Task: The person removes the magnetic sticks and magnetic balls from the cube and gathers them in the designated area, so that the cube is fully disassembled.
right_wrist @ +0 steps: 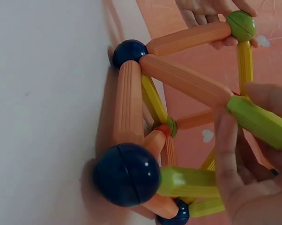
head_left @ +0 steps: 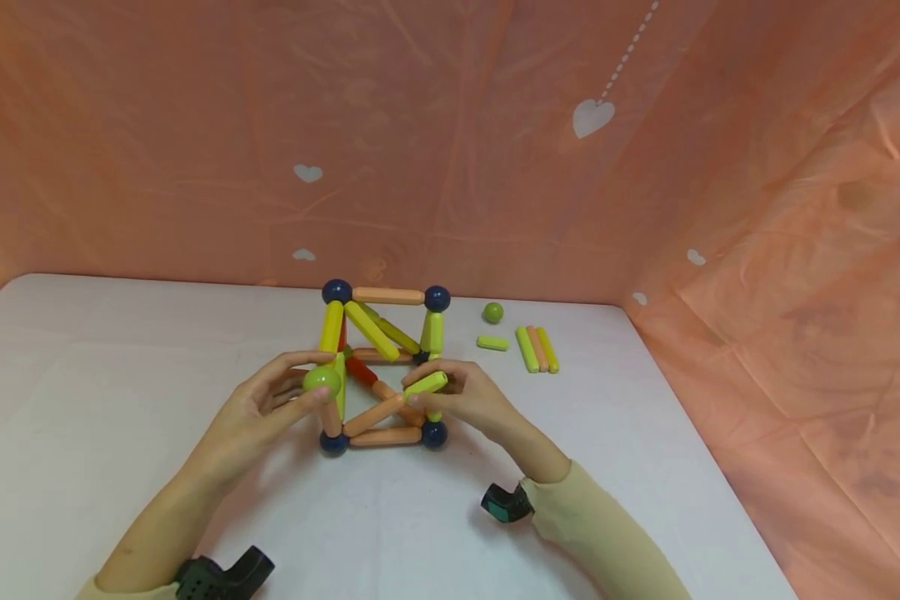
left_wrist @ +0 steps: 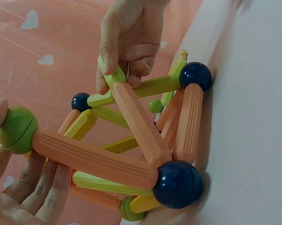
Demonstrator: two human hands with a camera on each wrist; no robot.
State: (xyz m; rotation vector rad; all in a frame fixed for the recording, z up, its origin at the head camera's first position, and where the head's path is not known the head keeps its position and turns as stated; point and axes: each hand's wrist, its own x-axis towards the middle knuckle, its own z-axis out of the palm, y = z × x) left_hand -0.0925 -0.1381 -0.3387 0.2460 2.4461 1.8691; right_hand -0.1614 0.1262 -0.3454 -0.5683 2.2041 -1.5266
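Note:
A frame of magnetic sticks and balls stands on the table. My left hand (head_left: 251, 412) pinches a green ball (head_left: 322, 379) between thumb and fingers at its near left. From that ball an orange stick (left_wrist: 94, 158) runs down to a dark blue ball (left_wrist: 177, 184) on the table. With thumb and fingers, my right hand (head_left: 480, 402) pinches a short yellow-green stick (right_wrist: 259, 121). Its end meets the raised end of a slanting orange stick (right_wrist: 188, 79), which rises from the same blue ball. Another dark blue ball (head_left: 434, 434) forms the near right corner.
Right of the frame lie a loose green ball (head_left: 492, 312), a short yellow-green stick (head_left: 492, 342) and a row of three sticks (head_left: 537, 349). Two dark blue balls joined by an orange stick (head_left: 388, 296) top the frame's far side. A pink cloth (head_left: 450, 150) hangs behind the white table (head_left: 120, 400).

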